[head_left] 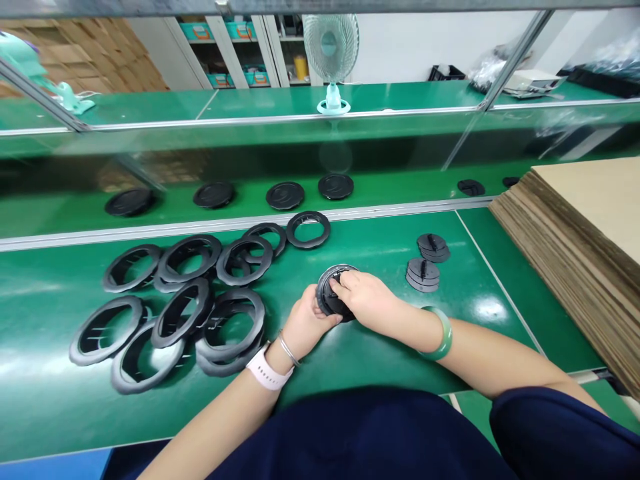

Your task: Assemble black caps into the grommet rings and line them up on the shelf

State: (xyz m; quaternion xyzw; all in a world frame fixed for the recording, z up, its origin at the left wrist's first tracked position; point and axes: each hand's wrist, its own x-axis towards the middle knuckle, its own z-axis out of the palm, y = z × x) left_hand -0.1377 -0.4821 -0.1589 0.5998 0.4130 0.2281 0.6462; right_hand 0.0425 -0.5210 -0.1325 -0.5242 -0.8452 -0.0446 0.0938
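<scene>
Close in front of me, both hands are on a black ring with a black disc inside it. My left hand grips the ring's left and lower rim, thumb along the near edge. From the right, my right hand has its fingers closed at the middle of the black disc; what they pinch is partly hidden. Several loose black rings lie in a loose heap to the left, some overlapping. Two small stacks of black discs with raised bars, a near stack and a far stack, sit to the right.
On the ledge behind the bench lie several round black pieces. A stack of cardboard sheets stands at the right. A metal rail runs along the back, and a fan stands on the far table.
</scene>
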